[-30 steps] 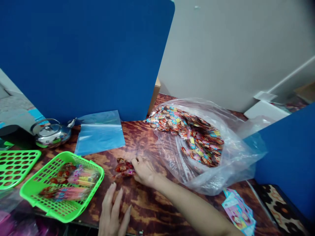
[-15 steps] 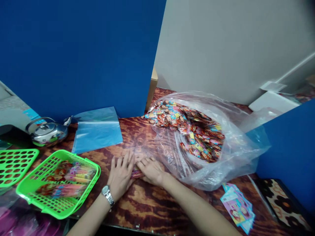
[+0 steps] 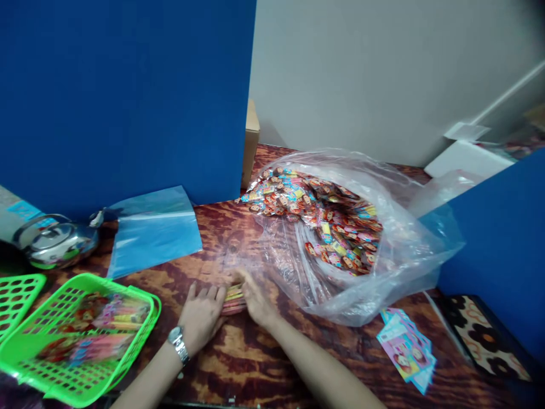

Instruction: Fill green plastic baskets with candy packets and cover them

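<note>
A small bundle of thin yellow and pink pieces point(image 3: 234, 300) lies on the wooden table in front of me; blur hides exactly what they are. My left hand point(image 3: 203, 311), with a silver watch at the wrist, closes round its left end. From the other side my right hand point(image 3: 256, 301) curls its fingers against the right end. Beyond my right hand, an open clear plastic bag point(image 3: 400, 261) holds a large heap of glossy doll-printed pieces point(image 3: 289, 196). To the left stands a bright green basket point(image 3: 155, 318) with several doll-like bundles in clear wrapping inside.
A blue plastic sleeve point(image 3: 155, 233) lies flat behind my left hand, beside a metal kettle point(image 3: 59, 241). Printed cards point(image 3: 406, 352) are fanned out at the right, near a flower-patterned mat point(image 3: 485, 338). Blue panels point(image 3: 128, 96) and a cardboard box point(image 3: 250, 142) stand behind.
My hands have moved slightly down and left in view, and the right hand has turned from flat to upright. More of the yellow and pink bundle shows between them. The view has shifted right.
</note>
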`<state>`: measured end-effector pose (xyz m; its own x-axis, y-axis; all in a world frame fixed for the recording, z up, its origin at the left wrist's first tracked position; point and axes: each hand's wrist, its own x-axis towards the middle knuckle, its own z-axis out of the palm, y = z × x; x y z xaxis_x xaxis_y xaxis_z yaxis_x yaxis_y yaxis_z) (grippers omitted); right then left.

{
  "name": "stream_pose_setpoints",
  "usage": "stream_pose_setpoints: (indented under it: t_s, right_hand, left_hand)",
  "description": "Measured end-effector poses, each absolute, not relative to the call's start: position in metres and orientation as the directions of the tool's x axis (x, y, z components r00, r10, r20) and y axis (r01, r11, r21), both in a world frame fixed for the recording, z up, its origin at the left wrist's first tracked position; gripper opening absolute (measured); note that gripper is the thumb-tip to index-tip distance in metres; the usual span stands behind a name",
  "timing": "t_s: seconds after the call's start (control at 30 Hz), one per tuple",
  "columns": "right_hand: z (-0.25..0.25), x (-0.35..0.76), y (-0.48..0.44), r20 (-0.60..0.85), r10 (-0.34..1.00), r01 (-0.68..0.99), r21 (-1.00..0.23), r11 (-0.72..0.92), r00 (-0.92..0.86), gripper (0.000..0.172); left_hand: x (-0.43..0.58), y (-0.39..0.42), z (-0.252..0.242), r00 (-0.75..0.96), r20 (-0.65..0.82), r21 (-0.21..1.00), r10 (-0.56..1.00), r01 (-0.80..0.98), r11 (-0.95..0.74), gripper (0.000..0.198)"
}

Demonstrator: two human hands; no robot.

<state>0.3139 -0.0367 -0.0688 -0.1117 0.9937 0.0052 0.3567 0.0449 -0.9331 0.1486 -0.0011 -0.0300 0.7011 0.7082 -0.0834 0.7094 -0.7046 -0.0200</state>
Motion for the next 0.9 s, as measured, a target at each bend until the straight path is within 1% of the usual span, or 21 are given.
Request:
stream_pose_setpoints:
  t_s: [0.07,0.1,0.13,0.17,0.2,0.23,0.27,0.3,0.33,0.37,0.43,0.53,0.63,0.8,0.9]
  right_hand:
    - [-0.053,0.330,-0.028,0.023,0.970,0.402,-0.907,0.122,-0.242,0.048]
    - [-0.045,0.345,-0.020,0.037,0.968,0.449,-0.881,0.148,-0.248,0.049]
    - [-0.037,0.365,-0.012,0.046,0.979,0.518,-0.843,0.146,-0.200,0.048]
    - [-0.029,0.391,-0.004,0.063,0.994,0.613,-0.783,0.105,-0.089,0.049]
    - [-0.023,0.419,0.003,0.070,0.996,0.716,-0.698,0.003,0.064,0.049]
    - [-0.017,0.449,0.008,0.041,0.968,0.787,-0.592,-0.176,0.247,0.051]
    - [-0.014,0.478,0.010,-0.003,0.898,0.794,-0.467,-0.390,0.439,0.054]
    - [-0.013,0.504,0.008,-0.054,0.798,0.738,-0.347,-0.579,0.600,0.057]
    - [-0.015,0.525,0.005,-0.132,0.686,0.646,-0.251,-0.721,0.715,0.061]
    - [-0.018,0.540,0.000,-0.214,0.590,0.560,-0.187,-0.807,0.779,0.065]
    - [-0.030,0.551,-0.009,-0.300,0.508,0.493,-0.132,-0.860,0.807,0.066]
    - [-0.049,0.533,-0.008,-0.345,0.524,0.516,-0.123,-0.848,0.778,0.066]
    - [-0.059,0.497,0.012,-0.371,0.580,0.567,-0.158,-0.809,0.725,0.071]
    - [-0.064,0.425,0.042,-0.342,0.748,0.693,-0.290,-0.660,0.569,0.078]
    - [-0.059,0.386,0.043,-0.330,0.849,0.765,-0.379,-0.520,0.413,0.082]
  left_hand:
    - [0.148,-0.001,-0.033,0.705,-0.091,-0.031,0.703,0.704,-0.710,0.045]
    - [0.147,-0.002,-0.034,0.705,-0.104,-0.033,0.701,0.702,-0.711,0.043]
    - [0.147,-0.002,-0.035,0.708,-0.126,-0.030,0.695,0.697,-0.716,0.041]
    - [0.146,-0.003,-0.036,0.709,-0.151,-0.030,0.689,0.693,-0.720,0.041]
    - [0.146,-0.003,-0.036,0.708,-0.175,-0.032,0.684,0.691,-0.722,0.041]
    - [0.146,-0.004,-0.037,0.706,-0.194,-0.038,0.681,0.688,-0.725,0.041]
    - [0.146,-0.005,-0.037,0.704,-0.207,-0.048,0.680,0.687,-0.726,0.042]
    - [0.145,-0.005,-0.038,0.703,-0.213,-0.059,0.679,0.685,-0.727,0.042]
    - [0.145,-0.006,-0.039,0.704,-0.215,-0.066,0.677,0.681,-0.729,0.043]
    - [0.144,-0.006,-0.041,0.708,-0.213,-0.068,0.673,0.676,-0.733,0.044]
    - [0.142,-0.005,-0.045,0.723,-0.201,-0.061,0.661,0.665,-0.745,0.045]
    - [0.139,-0.003,-0.052,0.739,-0.193,-0.051,0.645,0.649,-0.759,0.046]
    - [0.138,-0.001,-0.055,0.754,-0.204,-0.057,0.624,0.628,-0.776,0.046]
    - [0.138,-0.004,-0.055,0.764,-0.238,-0.049,0.600,0.607,-0.793,0.046]
    - [0.138,-0.009,-0.053,0.763,-0.256,-0.026,0.593,0.608,-0.793,0.047]
